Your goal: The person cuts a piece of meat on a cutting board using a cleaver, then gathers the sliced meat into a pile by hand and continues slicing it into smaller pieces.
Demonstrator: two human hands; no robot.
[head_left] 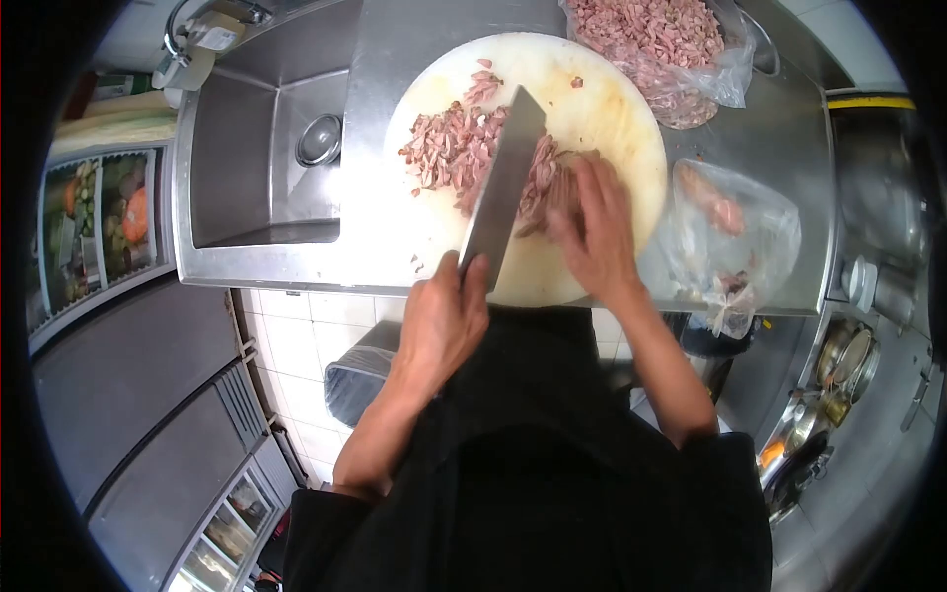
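A cleaver (505,187) is gripped by its handle in my left hand (442,314), its broad blade standing on the round white cutting board (621,118). To the left of the blade lies a pile of chopped pink meat (449,148). On the other side, my right hand (598,229) rests over sliced meat (541,187), fingers curled onto it and slightly blurred. The fingertips sit close to the blade but look apart from it. A few small bits of meat are scattered on the board.
A clear bag heaped with chopped meat (651,39) stands at the back right. Right of the board lies another clear plastic bag (755,222) with some meat pieces. A steel sink (276,187) is on the left, and a lined bin (357,380) stands below the counter edge.
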